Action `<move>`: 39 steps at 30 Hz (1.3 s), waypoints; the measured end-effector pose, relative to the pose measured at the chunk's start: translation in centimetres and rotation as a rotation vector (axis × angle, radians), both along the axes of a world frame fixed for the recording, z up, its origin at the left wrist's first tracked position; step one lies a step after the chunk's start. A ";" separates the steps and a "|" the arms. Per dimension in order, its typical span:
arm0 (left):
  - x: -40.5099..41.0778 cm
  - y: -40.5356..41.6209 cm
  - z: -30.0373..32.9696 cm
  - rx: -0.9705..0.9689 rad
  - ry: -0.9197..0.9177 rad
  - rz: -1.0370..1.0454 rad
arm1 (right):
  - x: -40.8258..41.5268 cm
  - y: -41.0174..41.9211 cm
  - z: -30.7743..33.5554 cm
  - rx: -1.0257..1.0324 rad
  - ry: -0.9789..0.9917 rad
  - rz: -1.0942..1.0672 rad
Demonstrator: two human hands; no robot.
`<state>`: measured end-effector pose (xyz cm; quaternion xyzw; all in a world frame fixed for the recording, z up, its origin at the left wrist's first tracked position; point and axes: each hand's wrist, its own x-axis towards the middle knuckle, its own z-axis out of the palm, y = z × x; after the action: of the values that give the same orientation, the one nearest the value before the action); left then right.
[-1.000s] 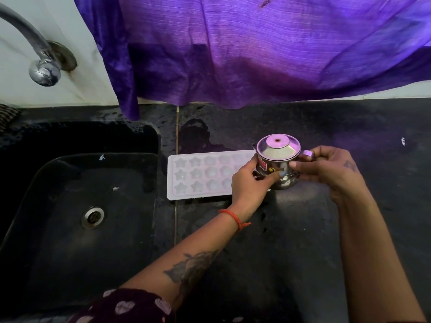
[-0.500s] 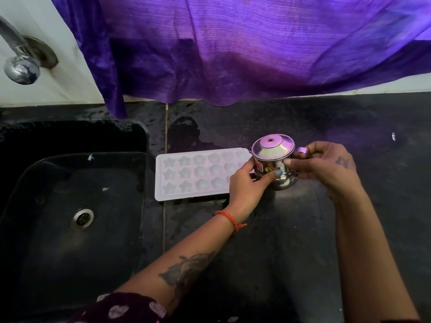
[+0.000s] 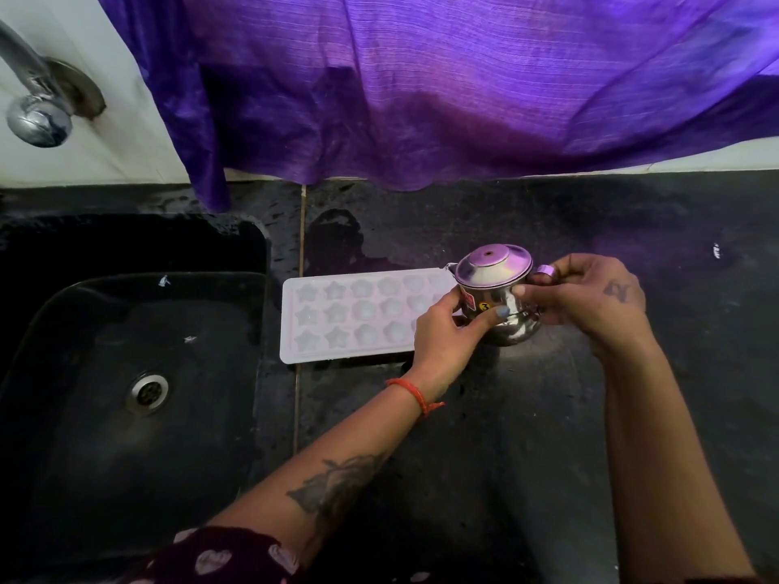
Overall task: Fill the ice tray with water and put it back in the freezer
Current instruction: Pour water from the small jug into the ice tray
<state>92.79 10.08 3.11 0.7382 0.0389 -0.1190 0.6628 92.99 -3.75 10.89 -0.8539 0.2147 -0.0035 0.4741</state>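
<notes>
A white ice tray with star and round moulds lies flat on the black counter, just right of the sink. At its right end stands a small lidded steel kettle, its lid closed. My left hand wraps the kettle's front and left side and hides the tray's right end. My right hand grips the kettle from the right, at its handle. I cannot tell whether the moulds hold water.
A black sink with a steel drain fills the left. A chrome tap sticks out of the white wall at top left. A purple cloth hangs over the back of the wet black counter.
The hands and the kettle keep the same hold beside the tray. Only my view shifts slightly sideways; nothing was picked up or let go.
</notes>
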 end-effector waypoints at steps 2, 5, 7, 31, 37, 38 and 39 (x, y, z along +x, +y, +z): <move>0.0 0.0 0.0 0.003 0.003 0.000 | 0.0 0.0 0.0 -0.001 0.002 -0.007; 0.1 0.0 0.1 0.016 0.004 -0.008 | 0.1 -0.1 0.0 -0.010 0.004 -0.010; 0.1 0.0 0.3 0.017 0.005 -0.012 | 0.2 -0.1 0.0 -0.016 0.007 -0.010; 0.2 0.3 1.0 0.043 -0.050 -0.018 | -0.4 -0.4 -0.4 0.165 -0.029 -0.014; -0.4 1.4 1.1 -0.010 -0.104 0.054 | -0.1 0.6 -0.3 0.202 -0.067 0.047; -0.6 1.7 1.0 -0.009 -0.110 0.070 | -0.1 0.9 -0.3 0.201 -0.068 0.067; -0.7 2.1 0.9 -0.009 -0.115 0.088 | 0.0 1.3 -0.3 0.201 -0.066 0.086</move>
<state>92.06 12.14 4.05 0.7385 0.0328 -0.0473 0.6718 92.96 -2.43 10.64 -0.8099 0.1615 0.0100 0.5638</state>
